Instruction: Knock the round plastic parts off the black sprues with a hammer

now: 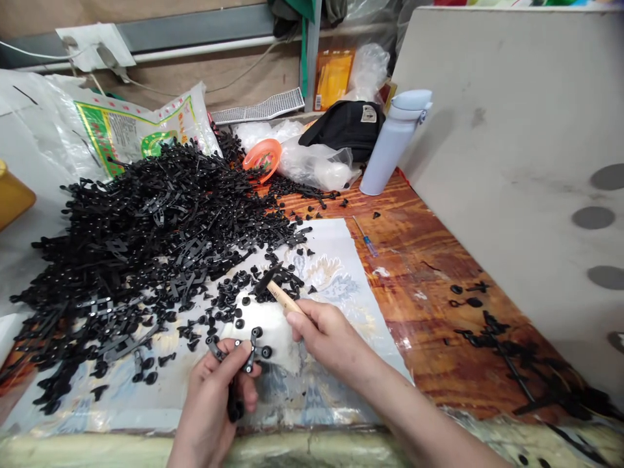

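My left hand (217, 387) is closed around a black jointed part (252, 351) with round knobs, low in the middle of the view. My right hand (319, 331) grips the wooden handle of a small hammer (280, 294), its dark head up and to the left, over loose black pieces. Below both hands lies a white pad (263, 320) on a patterned sheet (341, 286). Small black knobs (227, 292) are scattered just beyond my left hand. A large heap of black parts (160, 214) fills the left side.
A screwdriver (366, 239) lies on the wooden table (424, 273). Behind are a pale blue bottle (397, 143), a black bag (341, 127), an orange dish (263, 160) and a printed sack (141, 127). More black parts (502, 344) lie at right beside a grey panel (517, 143).
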Motion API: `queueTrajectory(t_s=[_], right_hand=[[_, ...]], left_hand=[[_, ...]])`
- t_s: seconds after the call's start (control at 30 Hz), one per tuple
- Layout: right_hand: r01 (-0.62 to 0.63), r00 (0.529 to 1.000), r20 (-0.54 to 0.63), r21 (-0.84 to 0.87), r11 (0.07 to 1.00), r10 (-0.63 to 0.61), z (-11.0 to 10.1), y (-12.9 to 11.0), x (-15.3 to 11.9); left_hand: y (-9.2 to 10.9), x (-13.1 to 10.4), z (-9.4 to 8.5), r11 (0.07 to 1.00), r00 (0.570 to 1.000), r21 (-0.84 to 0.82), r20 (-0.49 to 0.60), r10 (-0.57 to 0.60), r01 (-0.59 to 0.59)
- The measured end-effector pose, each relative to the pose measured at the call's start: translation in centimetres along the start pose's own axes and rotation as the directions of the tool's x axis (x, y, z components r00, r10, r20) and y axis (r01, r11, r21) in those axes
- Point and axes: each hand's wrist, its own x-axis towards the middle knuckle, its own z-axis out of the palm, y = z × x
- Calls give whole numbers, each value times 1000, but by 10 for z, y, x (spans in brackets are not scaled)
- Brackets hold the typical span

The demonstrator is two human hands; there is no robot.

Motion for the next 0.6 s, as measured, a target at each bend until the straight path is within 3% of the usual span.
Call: queueTrajectory(t_s=[0.1,0.2,0.3,0.47,0.6], right_hand=[[28,999,-20,-44,999,-29,-2,-7,-8],[135,990,-11,-149,980,-138,-7,-14,-22],[254,967,63,-215,943,-247,-12,-14,-35],[341,939,186,-381,859,-290,-19,-6,-44],[459,882,73,-367,809,-466,-21,-9,-47]], left_hand=[[0,-1,-1,1000,1000,12,1,0,0],[0,0,-2,1000,1000,16,6,-1,1],[1,2,-2,1000,1000,16,22,-17,16],[2,5,-2,1000,1000,-3,23,-18,18],[0,7,-4,999,998,-17,59,-35,36]])
